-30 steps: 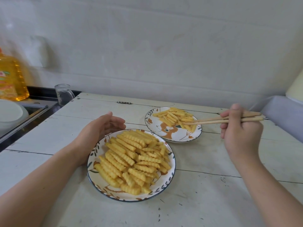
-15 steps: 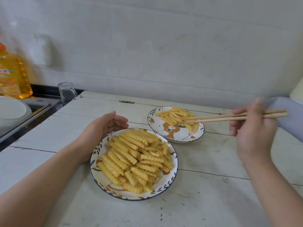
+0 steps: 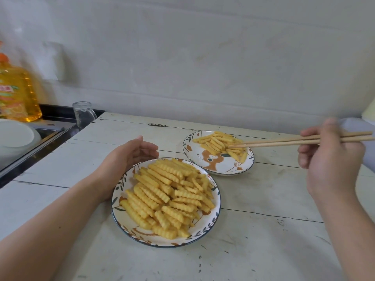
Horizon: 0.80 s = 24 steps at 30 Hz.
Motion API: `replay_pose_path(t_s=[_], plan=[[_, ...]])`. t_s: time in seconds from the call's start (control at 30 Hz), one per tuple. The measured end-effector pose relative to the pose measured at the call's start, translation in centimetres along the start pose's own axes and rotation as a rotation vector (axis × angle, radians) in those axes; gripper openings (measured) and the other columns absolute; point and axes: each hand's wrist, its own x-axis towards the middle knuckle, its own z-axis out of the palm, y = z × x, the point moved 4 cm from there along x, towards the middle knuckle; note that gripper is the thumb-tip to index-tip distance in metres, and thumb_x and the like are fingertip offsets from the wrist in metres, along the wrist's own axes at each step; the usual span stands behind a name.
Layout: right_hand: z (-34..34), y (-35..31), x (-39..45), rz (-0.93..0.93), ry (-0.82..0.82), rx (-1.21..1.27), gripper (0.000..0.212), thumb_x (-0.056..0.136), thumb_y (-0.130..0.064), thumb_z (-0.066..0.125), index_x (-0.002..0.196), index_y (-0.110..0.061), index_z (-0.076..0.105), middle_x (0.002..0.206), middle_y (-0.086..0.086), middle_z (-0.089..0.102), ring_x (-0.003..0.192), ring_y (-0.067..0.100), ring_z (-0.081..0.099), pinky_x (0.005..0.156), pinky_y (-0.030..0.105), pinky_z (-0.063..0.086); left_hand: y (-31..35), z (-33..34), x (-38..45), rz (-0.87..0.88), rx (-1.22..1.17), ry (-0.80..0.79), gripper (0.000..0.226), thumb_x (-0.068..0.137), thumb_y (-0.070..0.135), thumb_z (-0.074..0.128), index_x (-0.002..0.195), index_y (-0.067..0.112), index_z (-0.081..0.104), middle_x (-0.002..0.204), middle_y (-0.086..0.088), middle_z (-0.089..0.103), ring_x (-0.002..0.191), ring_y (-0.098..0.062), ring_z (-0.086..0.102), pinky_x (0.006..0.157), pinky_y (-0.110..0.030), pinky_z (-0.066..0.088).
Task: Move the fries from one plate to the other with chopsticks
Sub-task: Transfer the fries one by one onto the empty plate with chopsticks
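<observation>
Two smooth wooden chopsticks [image 3: 284, 141] — tips among ridged fries [image 3: 220, 141].

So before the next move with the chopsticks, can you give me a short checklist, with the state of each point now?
1. Right hand grips the chopsticks: ok.
2. Chopstick tips are together over the fries on the far plate: ok.
3. A fry is pinched between the tips: cannot tell, the tips blend with the fries there.
4. Left hand is open and rests beside the near plate, at its left rim: ok.
5. Both plates lie flat on the table, apart from each other: ok.
6. Fries stay inside the near plate, none over the rim: ok.
</observation>
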Motion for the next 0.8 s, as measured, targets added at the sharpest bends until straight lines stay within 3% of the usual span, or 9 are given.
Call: replay_pose_path(t_s=[0.2, 0.33, 0.5, 0.63, 0.73, 0.8], plan=[[0.4, 1.9, -0.5, -0.068, -0.062, -0.297, 0.044, 0.104, -0.041, 0.05, 0.07, -0.016, 0.063, 0.057, 0.009, 0.056, 0.043, 0.015, 0.049, 0.038, 0.028, 0.042, 0.4, 0.0, -0.1, -0.015, 0.007, 0.005, 0.052, 0.112, 0.043, 0.04, 0.114, 0.009, 0.079, 0.114, -0.012, 0.08, 0.113, -0.025, 0.075, 0.108, -0.039, 0.047], [1.0, 2.0, -1.0, -0.131, -0.105, -0.385, 0.041, 0.105, -0.038, 0.049, 0.073, -0.017, 0.064, 0.06, 0.015, 0.057, 0.044, 0.014, 0.053, 0.041, 0.025, 0.047, 0.6, 0.3, -0.5, -0.011, 0.022, 0.016, 0.052, 0.113, 0.04, 0.035, 0.119, 0.006, 0.075, 0.114, -0.01, 0.081, 0.111, -0.021, 0.076, 0.102, -0.033, 0.048], [0.9, 2.2, -0.8, -0.15, -0.11, -0.377, 0.04, 0.105, -0.037, 0.049, 0.073, -0.019, 0.065, 0.06, 0.015, 0.058, 0.044, 0.017, 0.053, 0.041, 0.028, 0.046, 0.5, 0.2, -0.2, -0.002, -0.004, 0.014, 0.052, 0.113, 0.039, 0.036, 0.118, 0.005, 0.075, 0.113, -0.012, 0.08, 0.111, -0.024, 0.075, 0.101, -0.033, 0.049], [1.3, 3.2, -0.7, -0.104, -0.138, -0.355, 0.043, 0.105, -0.038, 0.047, 0.072, -0.017, 0.064, 0.062, 0.013, 0.058, 0.045, 0.013, 0.052, 0.041, 0.022, 0.043, 0.2, -0.1, 0.3, -0.004, -0.026, -0.005, 0.05, 0.108, 0.045, 0.044, 0.107, 0.012, 0.082, 0.113, -0.013, 0.081, 0.113, -0.026, 0.075, 0.108, -0.038, 0.047], [1.0, 3.1, -0.7, -0.09, -0.108, -0.25, 0.045, 0.105, -0.039, 0.045, 0.07, -0.018, 0.062, 0.057, -0.001, 0.057, 0.046, 0.014, 0.05, 0.04, 0.022, 0.041, 0.3, 0.2, -0.2, 0.0, 0.001, 0.013, 0.051, 0.113, 0.039, 0.037, 0.116, 0.006, 0.075, 0.112, -0.011, 0.081, 0.112, -0.024, 0.075, 0.101, -0.032, 0.049], [0.7, 2.6, -0.4, -0.076, -0.068, -0.203, 0.049, 0.104, -0.043, 0.042, 0.067, -0.017, 0.06, 0.051, -0.001, 0.055, 0.041, 0.014, 0.048, 0.039, 0.022, 0.039, 0.4, 0.3, -0.3, 0.003, 0.011, 0.012, 0.051, 0.113, 0.038, 0.036, 0.117, 0.006, 0.075, 0.112, -0.01, 0.081, 0.111, -0.023, 0.075, 0.099, -0.03, 0.049]])
